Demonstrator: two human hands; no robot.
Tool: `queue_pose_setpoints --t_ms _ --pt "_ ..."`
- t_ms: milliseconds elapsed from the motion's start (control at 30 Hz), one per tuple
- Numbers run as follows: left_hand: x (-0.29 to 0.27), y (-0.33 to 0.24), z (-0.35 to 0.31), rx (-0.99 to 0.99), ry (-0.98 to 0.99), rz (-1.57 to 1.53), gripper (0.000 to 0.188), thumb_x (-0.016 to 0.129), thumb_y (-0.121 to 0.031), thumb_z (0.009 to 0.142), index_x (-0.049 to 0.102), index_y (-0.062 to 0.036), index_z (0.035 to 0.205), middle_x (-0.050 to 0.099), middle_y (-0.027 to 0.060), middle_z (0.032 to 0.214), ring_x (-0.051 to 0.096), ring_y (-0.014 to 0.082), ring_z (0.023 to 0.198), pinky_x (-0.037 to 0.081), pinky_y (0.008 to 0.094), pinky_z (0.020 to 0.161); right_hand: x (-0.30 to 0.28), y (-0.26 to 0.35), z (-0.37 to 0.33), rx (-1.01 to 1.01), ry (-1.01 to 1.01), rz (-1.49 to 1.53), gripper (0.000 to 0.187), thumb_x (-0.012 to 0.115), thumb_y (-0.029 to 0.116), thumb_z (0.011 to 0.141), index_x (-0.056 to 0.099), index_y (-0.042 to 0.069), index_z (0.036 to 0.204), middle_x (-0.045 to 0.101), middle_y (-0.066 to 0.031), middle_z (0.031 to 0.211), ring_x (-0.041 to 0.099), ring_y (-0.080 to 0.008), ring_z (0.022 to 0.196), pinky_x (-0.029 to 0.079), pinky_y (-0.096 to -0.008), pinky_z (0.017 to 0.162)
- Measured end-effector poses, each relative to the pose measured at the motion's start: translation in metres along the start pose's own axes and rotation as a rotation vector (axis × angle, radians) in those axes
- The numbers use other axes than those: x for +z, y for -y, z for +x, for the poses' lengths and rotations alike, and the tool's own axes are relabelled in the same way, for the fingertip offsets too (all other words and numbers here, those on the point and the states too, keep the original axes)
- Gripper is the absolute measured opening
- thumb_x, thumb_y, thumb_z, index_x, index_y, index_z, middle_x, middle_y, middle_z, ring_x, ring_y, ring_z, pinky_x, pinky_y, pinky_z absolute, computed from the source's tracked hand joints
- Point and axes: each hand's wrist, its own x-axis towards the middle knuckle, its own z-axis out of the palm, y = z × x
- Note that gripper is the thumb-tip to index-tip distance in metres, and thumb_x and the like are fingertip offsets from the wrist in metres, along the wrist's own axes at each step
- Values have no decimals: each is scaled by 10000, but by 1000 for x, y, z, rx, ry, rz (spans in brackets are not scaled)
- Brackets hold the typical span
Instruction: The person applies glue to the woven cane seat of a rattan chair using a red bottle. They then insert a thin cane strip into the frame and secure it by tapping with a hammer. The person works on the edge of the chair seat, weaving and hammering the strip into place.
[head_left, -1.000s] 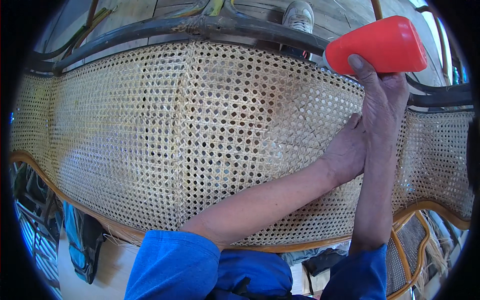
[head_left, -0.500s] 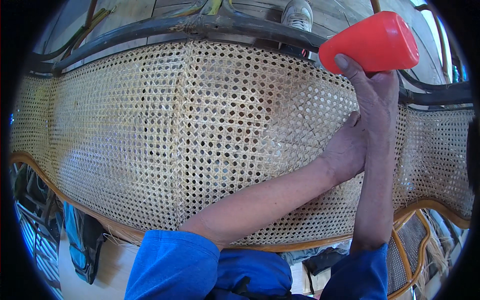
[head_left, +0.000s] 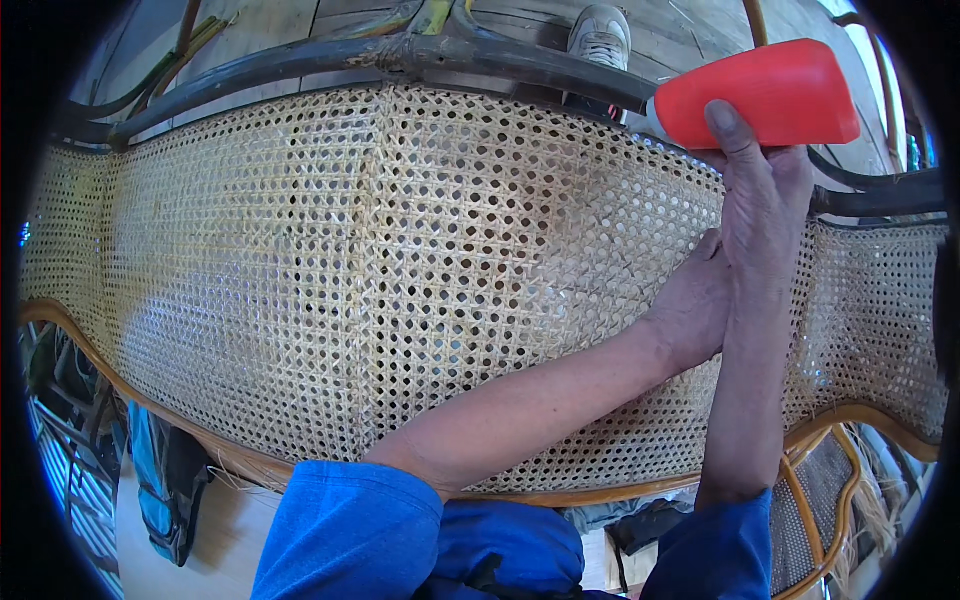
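My right hand (head_left: 762, 205) is wrapped round a red plastic squeeze bottle (head_left: 765, 92), thumb on its near side. The bottle lies tilted on its side above the far edge, its pale tip (head_left: 655, 118) pointing left and down toward the dark frame rail (head_left: 520, 60). Resting on the woven cane panel (head_left: 450, 250), my left hand (head_left: 695, 300) reaches right, beneath my right forearm. Only its back and thumb show; its fingers are hidden behind the right wrist. The panel has an open hole pattern, with a seam running down its middle.
A curved brown rattan rail (head_left: 590, 495) borders the near edge. A shoe (head_left: 600, 40) stands beyond the far rail on the plank floor (head_left: 335, 18). A teal and black bag (head_left: 160, 480) lies lower left, and a rattan chair part (head_left: 815, 510) lower right.
My right hand has shifted slightly right and down with the red bottle, and the bottle's pale tip now shows. The left hand stays nearly still.
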Motion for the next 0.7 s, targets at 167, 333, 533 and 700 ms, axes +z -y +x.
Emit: queue_pose_setpoints --t_ms 167,333,533,700 --pt "5 2 -2 48 -128 -23 487 363 -325 915 376 -40 1310 439 148 1323 354 256 1307 229 412 1124 3 0 0 -13 -7 -88 428 724 191 822 520 -51 1109 619 -147 1008 650 -238 908 587 -363 761" --pt "6 3 -3 60 -135 -135 482 324 -326 927 366 -36 1310 427 152 1326 350 268 1303 214 413 1130 6 -3 1 29 -39 -75 434 730 206 818 524 -49 1103 621 -146 1007 649 -227 909 585 -362 768" --pt "10 4 -2 82 -173 -49 466 364 -298 909 387 -32 1291 439 170 1300 362 299 1285 219 423 1128 9 -4 3 22 -29 -178 453 743 204 804 528 -44 1116 630 -142 1005 654 -221 905 584 -358 775" --pt "6 3 -4 95 -164 -20 446 379 -294 895 420 -27 1251 479 174 1251 394 309 1257 250 430 1111 11 -3 5 14 10 -187 437 737 192 809 529 -39 1116 635 -122 1005 655 -217 906 582 -358 784"
